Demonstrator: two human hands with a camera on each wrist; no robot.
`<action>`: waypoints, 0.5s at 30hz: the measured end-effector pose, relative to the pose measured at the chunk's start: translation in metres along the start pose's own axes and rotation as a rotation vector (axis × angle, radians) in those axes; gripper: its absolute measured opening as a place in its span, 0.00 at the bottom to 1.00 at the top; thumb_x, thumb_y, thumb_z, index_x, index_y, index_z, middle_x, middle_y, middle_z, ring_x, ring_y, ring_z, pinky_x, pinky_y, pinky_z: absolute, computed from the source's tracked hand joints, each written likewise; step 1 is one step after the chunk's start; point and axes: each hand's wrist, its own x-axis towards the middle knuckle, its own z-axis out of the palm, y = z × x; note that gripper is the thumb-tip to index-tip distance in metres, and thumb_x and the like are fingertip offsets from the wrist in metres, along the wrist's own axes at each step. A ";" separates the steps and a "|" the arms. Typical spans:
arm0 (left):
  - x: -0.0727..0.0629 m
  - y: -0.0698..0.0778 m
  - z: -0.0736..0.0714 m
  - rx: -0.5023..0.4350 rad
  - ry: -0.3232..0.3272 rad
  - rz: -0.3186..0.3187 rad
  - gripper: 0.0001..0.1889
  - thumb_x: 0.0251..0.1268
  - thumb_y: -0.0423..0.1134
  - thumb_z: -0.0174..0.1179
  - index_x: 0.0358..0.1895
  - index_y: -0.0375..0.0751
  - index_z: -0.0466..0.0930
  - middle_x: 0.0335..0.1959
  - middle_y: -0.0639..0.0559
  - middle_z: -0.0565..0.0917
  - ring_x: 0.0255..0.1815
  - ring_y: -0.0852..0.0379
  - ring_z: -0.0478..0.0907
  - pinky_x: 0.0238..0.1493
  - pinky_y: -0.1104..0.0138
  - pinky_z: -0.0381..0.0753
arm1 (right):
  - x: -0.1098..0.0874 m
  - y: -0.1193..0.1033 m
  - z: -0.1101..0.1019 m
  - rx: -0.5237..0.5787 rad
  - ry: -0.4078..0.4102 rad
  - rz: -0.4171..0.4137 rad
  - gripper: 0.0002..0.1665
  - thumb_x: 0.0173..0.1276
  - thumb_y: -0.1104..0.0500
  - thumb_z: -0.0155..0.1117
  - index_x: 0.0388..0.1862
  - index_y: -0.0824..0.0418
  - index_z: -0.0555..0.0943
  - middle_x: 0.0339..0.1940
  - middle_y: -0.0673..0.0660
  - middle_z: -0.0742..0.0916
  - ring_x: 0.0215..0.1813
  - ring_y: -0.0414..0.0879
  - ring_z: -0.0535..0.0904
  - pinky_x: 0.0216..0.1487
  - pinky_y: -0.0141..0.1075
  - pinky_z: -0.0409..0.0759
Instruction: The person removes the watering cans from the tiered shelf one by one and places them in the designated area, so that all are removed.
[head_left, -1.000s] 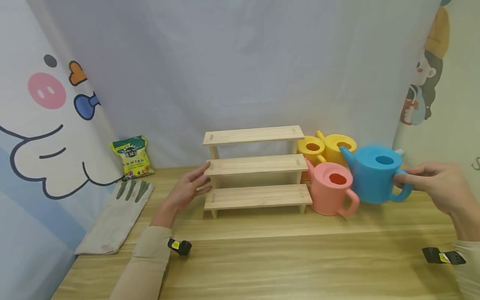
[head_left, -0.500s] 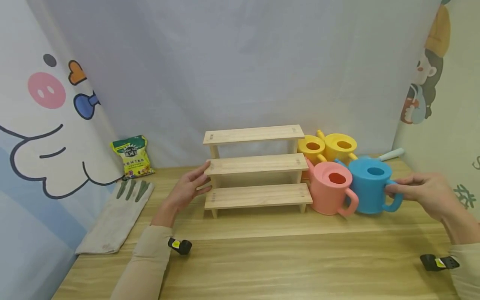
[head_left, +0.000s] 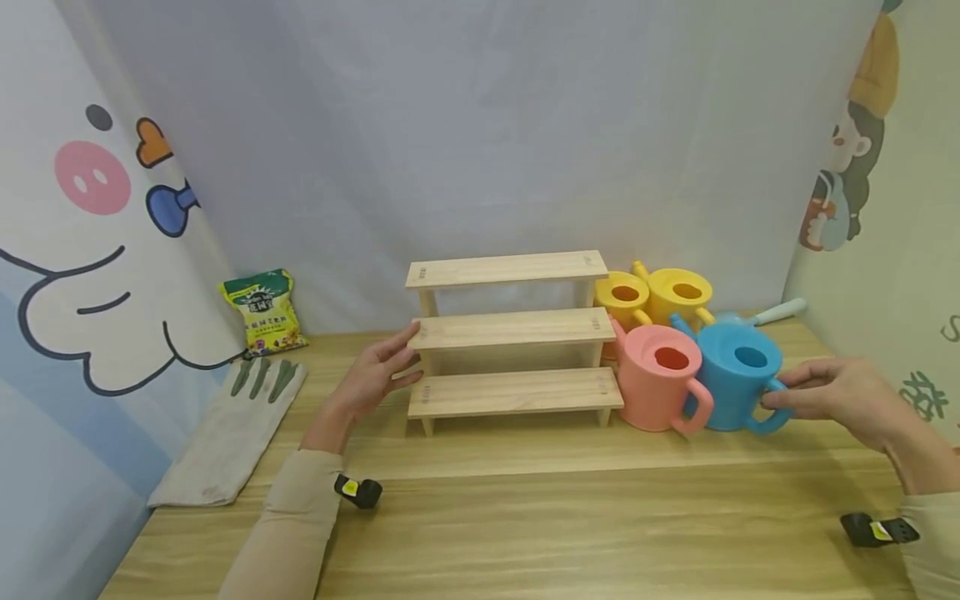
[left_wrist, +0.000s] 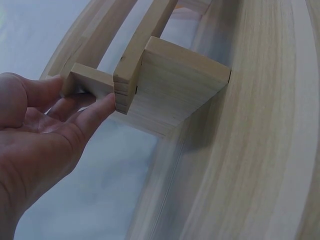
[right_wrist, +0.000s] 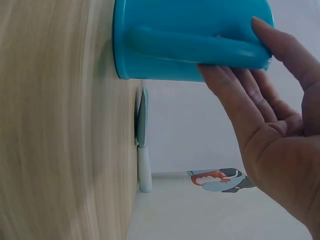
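A three-tier wooden shelf stand (head_left: 517, 331) stands on the table, and my left hand (head_left: 378, 371) holds it at the left end of its middle board. In the left wrist view, the thumb (left_wrist: 45, 91) lies at that board while a fingertip touches the end of the neighbouring board. At the right, my right hand (head_left: 847, 400) holds the handle of a blue watering can (head_left: 731, 379), thumb at the handle's top and fingers (right_wrist: 237, 95) behind it. The can stands upright on the table, close beside a pink watering can (head_left: 652, 387).
Two yellow watering cans (head_left: 678, 292) stand behind the pink one. A trowel with a pale handle (head_left: 780, 312) lies behind the blue can. At the left are a yellow-green packet (head_left: 266, 312) and a pair of gardening gloves (head_left: 228, 442). Curtains (head_left: 480, 150) close off the back.
The blue watering can has come left, nearer and down onto the table beside the pink one, with the right hand on its handle. The trowel behind shows more. The left hand stays put.
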 end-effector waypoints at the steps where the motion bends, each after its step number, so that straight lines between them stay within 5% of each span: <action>1: 0.000 0.000 0.000 0.001 0.000 -0.003 0.28 0.84 0.34 0.41 0.81 0.43 0.48 0.81 0.42 0.46 0.78 0.38 0.51 0.69 0.55 0.72 | 0.000 0.000 0.001 0.006 -0.006 0.004 0.20 0.63 0.62 0.75 0.46 0.76 0.82 0.37 0.51 0.90 0.40 0.37 0.85 0.39 0.34 0.88; 9: 0.000 0.000 0.001 0.006 0.009 -0.011 0.28 0.84 0.36 0.41 0.81 0.45 0.49 0.82 0.44 0.46 0.79 0.41 0.50 0.69 0.54 0.72 | -0.001 -0.008 0.001 -0.039 0.005 0.015 0.28 0.67 0.56 0.72 0.55 0.77 0.77 0.42 0.58 0.88 0.41 0.36 0.84 0.42 0.37 0.89; 14: -0.004 0.002 -0.003 0.077 -0.015 -0.016 0.28 0.84 0.37 0.41 0.81 0.45 0.48 0.82 0.44 0.45 0.79 0.41 0.49 0.72 0.51 0.68 | -0.007 -0.036 -0.006 -0.231 0.080 -0.015 0.35 0.73 0.45 0.64 0.61 0.75 0.75 0.51 0.71 0.85 0.51 0.61 0.82 0.47 0.61 0.83; 15: -0.005 0.004 -0.005 0.121 -0.026 -0.012 0.29 0.84 0.38 0.41 0.81 0.44 0.48 0.82 0.43 0.45 0.79 0.41 0.48 0.73 0.50 0.66 | -0.008 -0.043 -0.005 -0.264 0.129 -0.041 0.34 0.73 0.45 0.65 0.61 0.73 0.77 0.51 0.72 0.85 0.51 0.59 0.83 0.46 0.58 0.83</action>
